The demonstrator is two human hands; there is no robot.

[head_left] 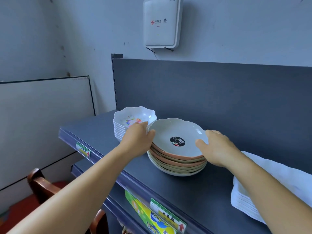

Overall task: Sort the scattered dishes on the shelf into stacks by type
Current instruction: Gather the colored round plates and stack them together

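Gripping the top plate (pixel 177 135) of its stack (pixel 177 163), both hands (pixel 136 141) (pixel 217 147)

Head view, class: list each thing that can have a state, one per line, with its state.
Plate stack: upright on the shelf, rims uneven.
Top plate: face up, sticker showing, held at both sides.
Left hand: grips the top plate's left rim.
Right hand: grips its right rim.
Floral bowls: nested, upright.
White dishes: stacked, partly behind the right arm.
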